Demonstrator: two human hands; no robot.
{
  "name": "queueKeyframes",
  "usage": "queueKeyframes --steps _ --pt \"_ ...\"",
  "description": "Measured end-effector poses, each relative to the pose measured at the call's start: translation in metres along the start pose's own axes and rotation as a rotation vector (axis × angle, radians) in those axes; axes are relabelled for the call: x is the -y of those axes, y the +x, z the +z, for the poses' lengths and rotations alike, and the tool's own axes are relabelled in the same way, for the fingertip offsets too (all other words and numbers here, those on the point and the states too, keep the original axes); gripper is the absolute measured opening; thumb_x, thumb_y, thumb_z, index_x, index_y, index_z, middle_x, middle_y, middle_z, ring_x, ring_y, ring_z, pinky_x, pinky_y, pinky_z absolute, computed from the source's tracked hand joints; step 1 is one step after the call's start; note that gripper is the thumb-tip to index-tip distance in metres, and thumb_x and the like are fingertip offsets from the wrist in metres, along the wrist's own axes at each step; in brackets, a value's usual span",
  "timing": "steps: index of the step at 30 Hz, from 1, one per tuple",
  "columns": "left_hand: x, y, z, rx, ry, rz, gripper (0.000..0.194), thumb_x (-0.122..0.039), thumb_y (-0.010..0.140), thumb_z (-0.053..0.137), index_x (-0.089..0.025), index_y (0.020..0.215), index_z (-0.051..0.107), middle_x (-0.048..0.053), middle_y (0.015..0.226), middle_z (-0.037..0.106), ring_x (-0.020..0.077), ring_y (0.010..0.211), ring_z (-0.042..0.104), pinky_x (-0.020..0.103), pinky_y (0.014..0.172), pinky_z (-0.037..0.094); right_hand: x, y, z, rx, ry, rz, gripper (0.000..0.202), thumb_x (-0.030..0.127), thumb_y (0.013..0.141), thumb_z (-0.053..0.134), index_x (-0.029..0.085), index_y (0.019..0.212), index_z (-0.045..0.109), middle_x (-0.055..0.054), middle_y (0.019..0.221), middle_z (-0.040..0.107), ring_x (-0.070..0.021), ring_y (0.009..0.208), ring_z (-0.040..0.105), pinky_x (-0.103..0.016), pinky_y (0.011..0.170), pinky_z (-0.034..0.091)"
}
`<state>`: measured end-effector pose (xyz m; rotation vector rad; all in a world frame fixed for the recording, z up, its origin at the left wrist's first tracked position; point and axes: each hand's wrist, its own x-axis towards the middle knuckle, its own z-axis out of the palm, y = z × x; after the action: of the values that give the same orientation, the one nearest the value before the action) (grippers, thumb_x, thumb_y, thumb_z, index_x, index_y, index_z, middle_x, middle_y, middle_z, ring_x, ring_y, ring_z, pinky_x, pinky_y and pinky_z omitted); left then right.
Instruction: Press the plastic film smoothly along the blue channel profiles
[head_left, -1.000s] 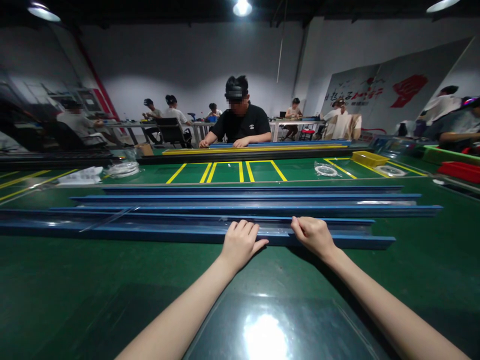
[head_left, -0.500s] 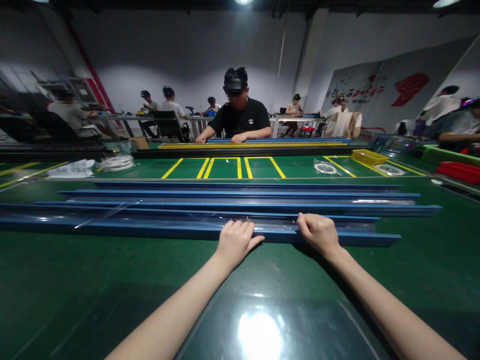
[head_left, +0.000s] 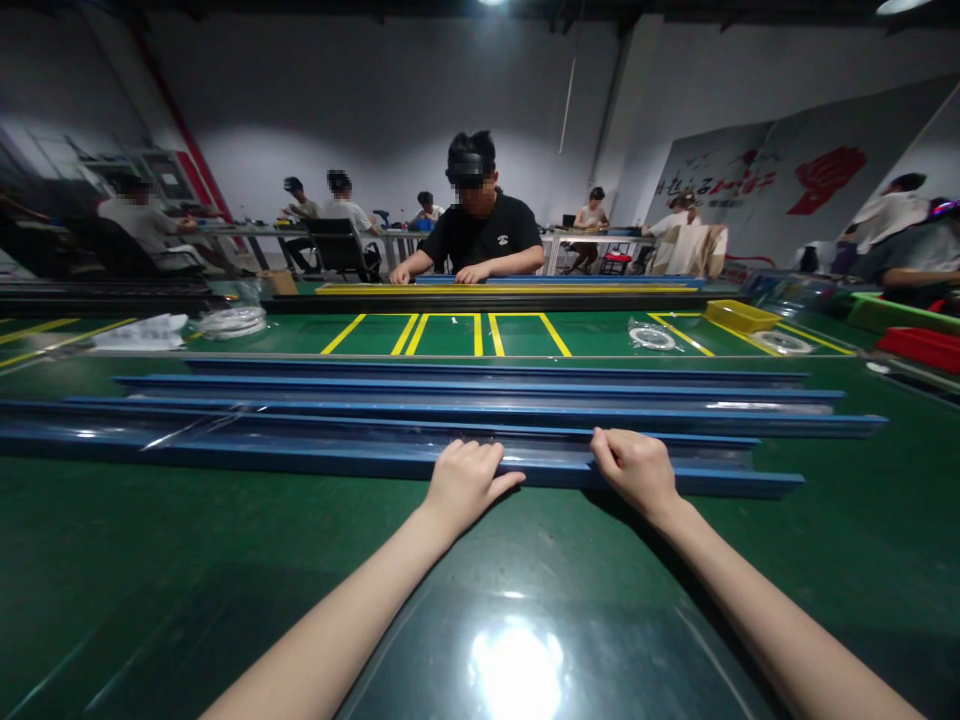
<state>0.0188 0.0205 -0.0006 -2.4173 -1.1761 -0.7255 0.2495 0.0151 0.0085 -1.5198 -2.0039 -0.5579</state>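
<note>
The nearest blue channel profile (head_left: 300, 457), long and trough-shaped, lies across the table in front of me. My left hand (head_left: 466, 477) is closed over its near wall, fingers curled into the trough and thumb stretched along the front. Just to the right, my right hand (head_left: 637, 465) forms a fist at the same channel, thumb against the curled fingers. Whatever it may pinch is hidden. A shiny strip of clear film (head_left: 201, 425) crosses the channel at the left. Further blue channels (head_left: 480, 392) lie parallel right behind.
A clear sheet (head_left: 600, 640) covers the near green table. Beyond stand yellow tape marks (head_left: 478, 335), bagged white coils (head_left: 652, 337), a yellow tray (head_left: 741, 315) and a red tray (head_left: 919, 347). A co-worker (head_left: 484, 235) works opposite at blue and yellow profiles.
The film strip across the channel at the left has shifted slightly left and changed shape. Both hands keep nearly the same place and pose; the view has moved a little.
</note>
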Motion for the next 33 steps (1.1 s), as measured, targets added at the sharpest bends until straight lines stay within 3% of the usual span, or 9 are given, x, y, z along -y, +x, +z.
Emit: queueKeyframes --steps 22,29,33 --pt "-0.0020 -0.0007 -0.0016 0.000 0.033 0.008 0.035 -0.049 0.080 0.040 -0.017 0.070 0.052 0.001 0.062 0.057 0.0147 0.059 0.050 0.027 0.056 0.028 0.0031 0.0023 -0.0024 0.074 -0.019 0.044 0.045 0.030 0.084 0.029 0.018 0.045 0.049 -0.002 0.048 0.055 -0.0104 0.046 0.048 -0.024 0.050 0.023" --pt "-0.0016 -0.0017 -0.0012 0.026 0.016 0.001 0.034 -0.048 0.080 0.039 -0.017 0.072 0.052 0.002 0.065 0.057 0.0154 0.062 0.050 0.028 0.058 0.029 0.0073 0.0041 -0.0054 0.199 -0.053 0.097 0.044 0.032 0.084 0.029 0.019 0.051 0.054 -0.002 0.056 0.060 -0.0115 0.052 0.052 -0.024 0.050 0.023" --pt "-0.0017 -0.0021 -0.0011 0.036 0.007 -0.002 0.034 -0.048 0.080 0.039 -0.017 0.076 0.054 0.002 0.068 0.058 0.0163 0.066 0.051 0.028 0.059 0.030 0.0090 0.0044 -0.0075 0.308 -0.111 0.050 0.045 0.033 0.085 0.026 0.018 0.056 0.057 -0.002 0.061 0.061 -0.0119 0.058 0.054 -0.024 0.050 0.022"
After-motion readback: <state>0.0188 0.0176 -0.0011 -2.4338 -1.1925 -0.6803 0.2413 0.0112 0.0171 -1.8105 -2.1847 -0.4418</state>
